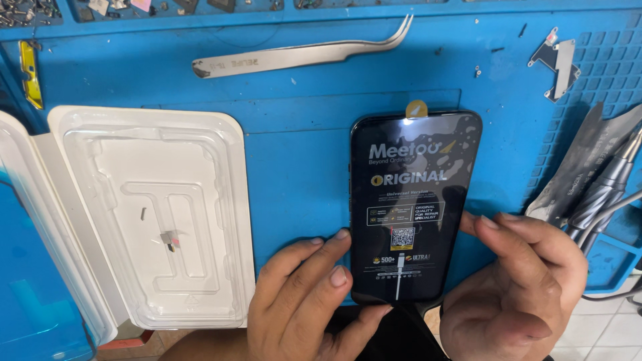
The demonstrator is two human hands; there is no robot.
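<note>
Head view. A black phone screen [414, 207] lies upright in the picture on a blue work mat [301, 147] that covers the counter, right of centre. Its glass carries a dark protective film printed with white and yellow label blocks, a small square code patch low in the middle, and a yellow pull tab [417, 109] sticking out past the top edge.

The left hand [304, 301] rests at the screen's lower left edge, fingertips [342, 235] touching the side and thumb at the bottom corner; its grip is narrow and closed on the screen's edge. The right hand [515, 287] meets the lower right edge, fingertips touching the side, likewise holding the screen between the two hands.

Left of the screen lies an open clear plastic tray [154, 214], a rounded rectangle with moulded ribs, holding a small grey piece with a red mark [170, 239]. Its lid [27, 220] folds out to the left.

Above, near the mat's far edge, lie curved steel tweezers [301, 53]. A small metal bracket [558, 63] sits at upper right, well apart from the screen. A grey foil bag [575, 167] and grey tool handles [605, 187] lie at the right edge.
</note>
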